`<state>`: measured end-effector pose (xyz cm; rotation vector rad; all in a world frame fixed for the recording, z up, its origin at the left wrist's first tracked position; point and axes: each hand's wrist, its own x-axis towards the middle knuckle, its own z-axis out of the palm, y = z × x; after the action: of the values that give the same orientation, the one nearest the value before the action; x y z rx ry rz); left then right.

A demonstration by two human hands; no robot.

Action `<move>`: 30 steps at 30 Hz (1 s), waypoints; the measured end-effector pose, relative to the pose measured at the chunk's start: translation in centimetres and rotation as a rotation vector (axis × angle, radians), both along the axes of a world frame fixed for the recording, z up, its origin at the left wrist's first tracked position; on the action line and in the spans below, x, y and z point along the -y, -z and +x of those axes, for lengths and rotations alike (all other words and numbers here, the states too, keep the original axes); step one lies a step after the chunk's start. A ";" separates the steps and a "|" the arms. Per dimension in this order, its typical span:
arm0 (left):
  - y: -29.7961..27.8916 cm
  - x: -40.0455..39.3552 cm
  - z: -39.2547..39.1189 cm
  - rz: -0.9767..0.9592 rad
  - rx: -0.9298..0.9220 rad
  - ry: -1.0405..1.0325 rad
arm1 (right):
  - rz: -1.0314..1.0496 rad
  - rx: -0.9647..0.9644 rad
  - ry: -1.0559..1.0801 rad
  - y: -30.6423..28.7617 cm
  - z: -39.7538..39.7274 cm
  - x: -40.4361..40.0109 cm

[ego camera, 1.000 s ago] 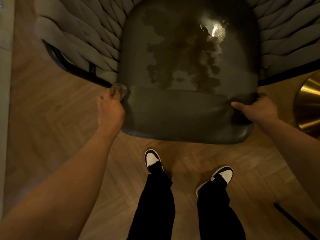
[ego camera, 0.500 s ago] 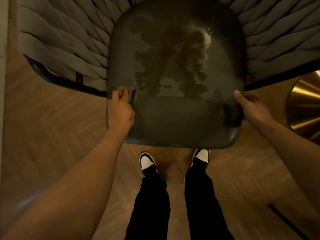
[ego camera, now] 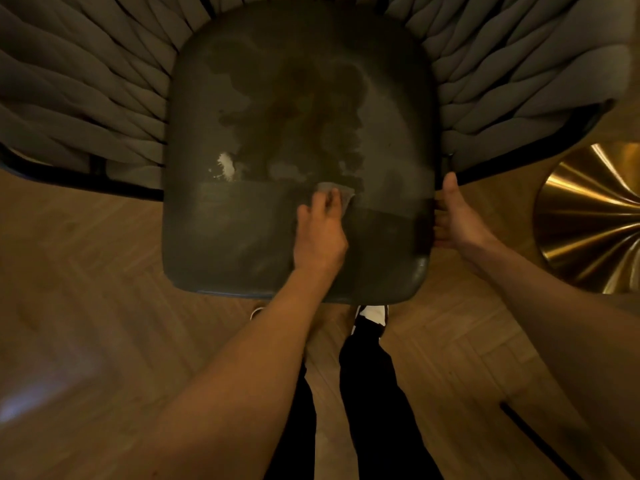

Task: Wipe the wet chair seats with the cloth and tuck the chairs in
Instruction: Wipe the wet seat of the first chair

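Observation:
A dark leather chair seat [ego camera: 242, 237] fills the upper middle of the view, with a large wet patch [ego camera: 298, 109] spread over its centre. My left hand [ego camera: 320, 233] presses a small grey cloth [ego camera: 334, 192] onto the seat's front part, just below the wet patch. My right hand [ego camera: 457, 220] grips the seat's right edge, thumb up along the side and fingers curled under.
Thick woven grey straps [ego camera: 79, 98] form the chair's back and sides around the seat, on a black frame [ego camera: 86, 178]. A shiny brass table base [ego camera: 595, 220] stands close at the right. My legs and shoes [ego camera: 370, 313] are on the herringbone wood floor under the seat's front edge.
My left hand has left the seat's left edge and slid right with the cloth onto the seat's front middle. The right hand stays on the right edge.

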<state>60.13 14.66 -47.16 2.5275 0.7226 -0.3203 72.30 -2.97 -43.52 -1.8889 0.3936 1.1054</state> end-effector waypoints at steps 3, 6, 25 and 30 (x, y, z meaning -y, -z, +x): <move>-0.4 4.2 1.8 -0.022 0.010 0.089 | 0.004 -0.031 0.023 0.4 0.2 0.5; -0.4 7.7 3.5 -0.041 0.021 0.160 | 0.005 -0.060 0.076 0.8 0.4 0.5; -0.7 6.5 3.5 0.073 0.027 0.289 | -0.162 0.178 -0.224 3.6 3.6 0.3; -0.2 0.5 1.3 0.122 -0.004 0.152 | -0.251 0.222 -0.317 3.0 3.7 -1.6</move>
<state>61.46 14.13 -46.95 2.7052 0.5676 -0.3419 75.99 -1.34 -46.55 -2.3295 0.1112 1.0707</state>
